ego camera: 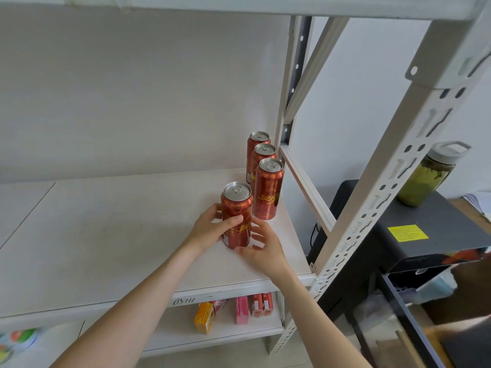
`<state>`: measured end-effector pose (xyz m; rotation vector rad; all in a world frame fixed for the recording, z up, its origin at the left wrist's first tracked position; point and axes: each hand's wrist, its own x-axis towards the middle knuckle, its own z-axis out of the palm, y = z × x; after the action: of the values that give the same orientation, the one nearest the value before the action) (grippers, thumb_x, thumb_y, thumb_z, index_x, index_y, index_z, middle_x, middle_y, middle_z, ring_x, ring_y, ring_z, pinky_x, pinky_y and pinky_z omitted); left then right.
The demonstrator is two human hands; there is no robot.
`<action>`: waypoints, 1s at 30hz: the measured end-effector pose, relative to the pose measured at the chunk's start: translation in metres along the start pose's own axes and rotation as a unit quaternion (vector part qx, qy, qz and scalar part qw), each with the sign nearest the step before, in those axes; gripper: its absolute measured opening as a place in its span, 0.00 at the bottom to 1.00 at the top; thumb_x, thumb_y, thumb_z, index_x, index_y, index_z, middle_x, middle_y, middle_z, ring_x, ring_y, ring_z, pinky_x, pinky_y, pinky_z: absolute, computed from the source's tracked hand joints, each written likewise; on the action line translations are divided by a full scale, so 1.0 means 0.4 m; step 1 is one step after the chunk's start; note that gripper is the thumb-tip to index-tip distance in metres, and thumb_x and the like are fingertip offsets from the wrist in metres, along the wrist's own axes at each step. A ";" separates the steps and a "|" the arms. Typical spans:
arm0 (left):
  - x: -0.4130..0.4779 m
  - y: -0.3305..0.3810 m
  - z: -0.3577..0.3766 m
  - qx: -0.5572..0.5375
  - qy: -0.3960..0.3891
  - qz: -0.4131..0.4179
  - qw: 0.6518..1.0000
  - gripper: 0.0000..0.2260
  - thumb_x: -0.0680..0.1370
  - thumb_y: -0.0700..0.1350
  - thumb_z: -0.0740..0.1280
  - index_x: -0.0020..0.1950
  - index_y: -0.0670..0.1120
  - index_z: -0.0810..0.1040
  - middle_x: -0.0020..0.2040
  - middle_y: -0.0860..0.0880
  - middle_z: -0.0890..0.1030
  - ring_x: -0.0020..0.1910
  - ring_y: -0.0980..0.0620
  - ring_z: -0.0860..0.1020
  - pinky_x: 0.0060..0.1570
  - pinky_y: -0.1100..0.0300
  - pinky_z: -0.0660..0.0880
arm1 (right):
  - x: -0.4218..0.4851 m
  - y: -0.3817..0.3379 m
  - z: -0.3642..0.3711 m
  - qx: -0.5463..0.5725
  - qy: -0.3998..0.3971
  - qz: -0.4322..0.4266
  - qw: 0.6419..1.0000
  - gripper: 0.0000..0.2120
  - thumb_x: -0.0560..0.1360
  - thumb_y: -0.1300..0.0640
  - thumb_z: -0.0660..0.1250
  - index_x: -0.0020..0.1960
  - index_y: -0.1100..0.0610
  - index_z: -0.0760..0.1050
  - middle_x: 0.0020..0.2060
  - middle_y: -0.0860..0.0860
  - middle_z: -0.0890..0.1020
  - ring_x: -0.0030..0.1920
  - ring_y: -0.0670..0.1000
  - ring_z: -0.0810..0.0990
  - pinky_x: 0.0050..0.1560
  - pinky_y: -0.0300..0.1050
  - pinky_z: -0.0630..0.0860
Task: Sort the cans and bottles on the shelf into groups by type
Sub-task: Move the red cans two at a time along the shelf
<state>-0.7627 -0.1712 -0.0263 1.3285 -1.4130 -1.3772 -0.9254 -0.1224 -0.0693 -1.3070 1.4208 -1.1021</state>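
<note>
Fingers of the left hand [210,229] wrap a red beer can [237,208], right hand [263,248] open beside; shoving risks toppling neighbouring cans [267,197].

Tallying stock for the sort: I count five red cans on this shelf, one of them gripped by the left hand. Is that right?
Not quite. The head view shows four red cans, not five. A row of three cans stands at the right end of the shelf, and the left hand grips the fourth can in front of them.
</note>
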 end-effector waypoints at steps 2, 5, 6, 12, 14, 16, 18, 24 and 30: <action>-0.004 -0.001 0.014 0.006 -0.010 0.005 1.000 0.31 0.57 0.66 0.74 0.55 0.53 0.77 0.57 0.49 0.79 0.57 0.49 0.80 0.56 0.45 0.79 | -0.011 0.008 0.000 0.000 0.018 -0.013 1.000 0.33 0.67 0.55 0.79 0.66 0.43 0.68 0.56 0.40 0.77 0.58 0.40 0.76 0.56 0.36 0.76; -0.009 0.001 0.038 0.012 -0.025 0.008 1.000 0.32 0.57 0.66 0.73 0.56 0.54 0.77 0.56 0.50 0.79 0.57 0.49 0.80 0.56 0.46 0.79 | -0.026 0.012 -0.013 -0.004 0.044 -0.018 0.999 0.31 0.67 0.56 0.79 0.63 0.40 0.68 0.54 0.36 0.77 0.57 0.39 0.76 0.53 0.33 0.74; -0.010 0.002 0.048 0.015 -0.033 0.009 0.999 0.32 0.57 0.66 0.73 0.57 0.54 0.76 0.56 0.50 0.79 0.57 0.49 0.80 0.56 0.47 0.79 | -0.032 0.013 -0.020 -0.001 0.051 -0.018 0.999 0.31 0.67 0.57 0.78 0.62 0.39 0.68 0.53 0.36 0.77 0.56 0.39 0.76 0.52 0.33 0.74; -0.007 0.008 0.114 0.018 -0.067 0.012 0.998 0.32 0.57 0.67 0.74 0.55 0.53 0.76 0.55 0.52 0.80 0.55 0.50 0.81 0.56 0.48 0.80 | -0.056 0.016 -0.072 0.014 0.094 -0.014 0.995 0.29 0.68 0.56 0.78 0.61 0.39 0.68 0.54 0.37 0.78 0.54 0.38 0.77 0.42 0.25 0.73; -0.002 0.011 0.133 0.017 -0.070 0.009 0.997 0.32 0.57 0.67 0.74 0.55 0.53 0.75 0.55 0.52 0.79 0.55 0.50 0.80 0.56 0.48 0.79 | -0.057 0.018 -0.090 0.015 0.103 -0.013 0.994 0.28 0.68 0.56 0.78 0.59 0.38 0.68 0.54 0.38 0.78 0.54 0.38 0.77 0.42 0.25 0.73; 0.004 0.013 0.147 0.012 -0.071 0.004 0.997 0.32 0.56 0.67 0.75 0.54 0.52 0.75 0.55 0.51 0.80 0.56 0.51 0.80 0.57 0.48 0.79 | -0.054 0.020 -0.106 0.018 0.108 -0.017 0.994 0.27 0.68 0.58 0.78 0.58 0.39 0.69 0.55 0.39 0.78 0.54 0.36 0.77 0.43 0.24 0.73; 0.012 0.015 0.158 0.010 -0.072 -0.001 0.997 0.33 0.56 0.67 0.76 0.54 0.51 0.75 0.56 0.51 0.80 0.56 0.51 0.81 0.57 0.48 0.79 | -0.048 0.021 -0.118 0.028 0.110 -0.018 0.993 0.27 0.68 0.60 0.78 0.58 0.41 0.70 0.55 0.40 0.78 0.53 0.35 0.76 0.44 0.24 0.73; 0.033 0.037 0.166 -0.003 -0.090 -0.017 0.996 0.35 0.56 0.65 0.77 0.56 0.49 0.75 0.55 0.51 0.83 0.52 0.53 0.82 0.51 0.53 0.81 | -0.024 0.027 -0.139 0.048 0.101 -0.017 0.994 0.27 0.68 0.61 0.78 0.61 0.47 0.71 0.55 0.41 0.78 0.54 0.38 0.76 0.43 0.24 0.73; 0.055 0.040 0.164 -0.001 -0.088 -0.021 0.996 0.28 0.56 0.65 0.77 0.50 0.52 0.78 0.47 0.55 0.85 0.48 0.56 0.83 0.54 0.49 0.81 | 0.008 0.026 -0.143 0.054 0.097 -0.019 0.994 0.27 0.68 0.62 0.78 0.58 0.43 0.70 0.53 0.40 0.77 0.53 0.39 0.76 0.43 0.25 0.74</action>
<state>-0.8328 -0.1810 -0.0235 1.2676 -1.5052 -1.5549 -0.9837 -0.1227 -0.0673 -1.1803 1.4581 -1.3437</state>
